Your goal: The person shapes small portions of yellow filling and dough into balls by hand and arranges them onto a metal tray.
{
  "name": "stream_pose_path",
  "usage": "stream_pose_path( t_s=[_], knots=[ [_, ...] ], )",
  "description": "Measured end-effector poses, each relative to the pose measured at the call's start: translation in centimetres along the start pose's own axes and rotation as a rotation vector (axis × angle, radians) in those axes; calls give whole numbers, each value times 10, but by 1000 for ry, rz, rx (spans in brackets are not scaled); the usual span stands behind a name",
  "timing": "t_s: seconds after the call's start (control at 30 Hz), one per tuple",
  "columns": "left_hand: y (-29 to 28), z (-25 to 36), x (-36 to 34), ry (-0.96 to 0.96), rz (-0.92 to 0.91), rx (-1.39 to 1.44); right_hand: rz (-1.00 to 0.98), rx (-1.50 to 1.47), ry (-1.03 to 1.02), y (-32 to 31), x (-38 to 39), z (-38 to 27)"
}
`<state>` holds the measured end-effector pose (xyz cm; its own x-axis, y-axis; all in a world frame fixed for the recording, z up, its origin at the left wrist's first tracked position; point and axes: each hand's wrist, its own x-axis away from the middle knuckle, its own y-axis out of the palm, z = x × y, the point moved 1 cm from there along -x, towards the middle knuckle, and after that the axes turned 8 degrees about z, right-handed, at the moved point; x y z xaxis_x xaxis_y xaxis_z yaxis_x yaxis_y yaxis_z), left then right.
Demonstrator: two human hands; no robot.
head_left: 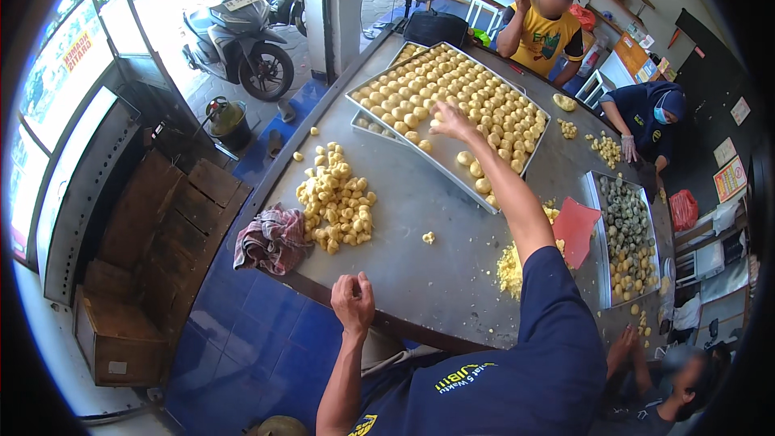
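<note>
My right hand (pixel 452 121) reaches into a large metal tray (pixel 494 203) of round yellow dough balls (pixel 476 73), its fingers closed around a ball among the rows near the bare part. A second tray (pixel 365 125) lies underneath. My left hand (pixel 353 300) is held by the table's near edge with curled fingers; what is in it, if anything, is hidden. A heap of small yellow dough pieces (pixel 331 202) and a checked cloth (pixel 270 238) lie left of the big tray. Crumbly dough (pixel 508 270) and a red plastic scraper (pixel 577 226) are beside my right forearm.
Co-workers are around the metal table (pixel 387 274): one in yellow (pixel 537 40), one masked and gloved (pixel 646 121), another at lower right (pixel 666 391). A tray (pixel 593 258) holds grey-green and yellow balls. A scooter (pixel 242 40), gas cylinder (pixel 226 121) and wooden bench (pixel 145 242) are at left.
</note>
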<state>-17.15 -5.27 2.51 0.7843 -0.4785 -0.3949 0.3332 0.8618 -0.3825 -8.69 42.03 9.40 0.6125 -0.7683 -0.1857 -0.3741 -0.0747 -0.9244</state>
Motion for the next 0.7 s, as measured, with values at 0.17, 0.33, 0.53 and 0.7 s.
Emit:
stream_pose_path(
  t_s=[0.17, 0.33, 0.53, 0.7],
  knots=[
    [-1, -1, 1, 2, -3, -10, -107, -276, 64, 9, -22, 0],
    [-3, 0, 0, 5, 1, -8, -48, -369, -38, 30, -25, 2],
    [-1, 0, -2, 60, 21, 7, 122, -165, 135, 26, -12, 6],
    [1, 2, 1, 7, -35, -7, 16, -184, 130, 41, -19, 34]
  ],
)
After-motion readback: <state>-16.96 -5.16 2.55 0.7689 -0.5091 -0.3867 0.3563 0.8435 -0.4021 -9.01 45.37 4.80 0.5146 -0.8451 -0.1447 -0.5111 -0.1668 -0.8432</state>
